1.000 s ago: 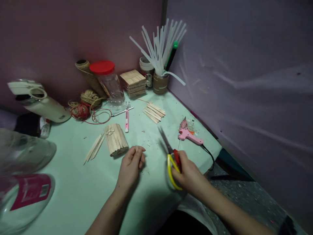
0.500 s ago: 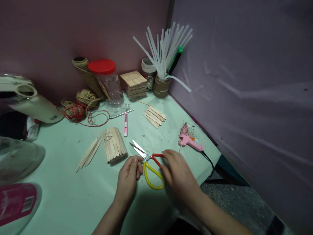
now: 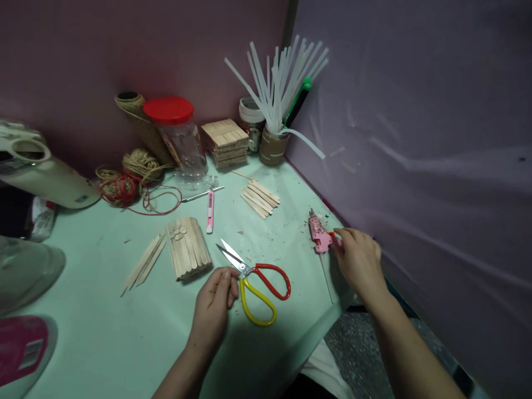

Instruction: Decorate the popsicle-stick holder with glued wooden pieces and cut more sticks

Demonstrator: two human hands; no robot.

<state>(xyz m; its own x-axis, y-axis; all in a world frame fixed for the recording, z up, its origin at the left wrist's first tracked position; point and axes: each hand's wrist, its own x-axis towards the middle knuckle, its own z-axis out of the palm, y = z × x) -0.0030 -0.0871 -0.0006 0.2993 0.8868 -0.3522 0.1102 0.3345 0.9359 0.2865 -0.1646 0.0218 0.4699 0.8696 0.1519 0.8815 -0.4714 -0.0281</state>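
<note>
Red and yellow handles splay apart on a pair of steel-bladed scissors [image 3: 246, 269] lying on the pale green bench [image 3: 103, 343], blades parted, now clear of the right hand [image 3: 359, 257], whose fingers were at the red loop half a second ago. Those fingers have since closed around the handle of a pink glue gun [image 3: 321, 241] to the right of the scissors, a thin, translucent glue stick [image 3: 326, 279] trailing from its back; the switch leaves the cutting tool set down and the gluing tool in hand. Just left of the scissors' pivot, the left hand [image 3: 213, 296] has its thumb and curled fingers pressed together; whether they pinch something small, or touch the metal, cannot be told. Left of the scissors lies a rounded, pale wooden-stick piece [image 3: 191, 252] bearing a wooden flower [image 3: 178, 233]. Beyond the scissors rest a pink-and-white cutter [image 3: 210, 210] and loose flat wooden sticks [image 3: 260, 198].
</note>
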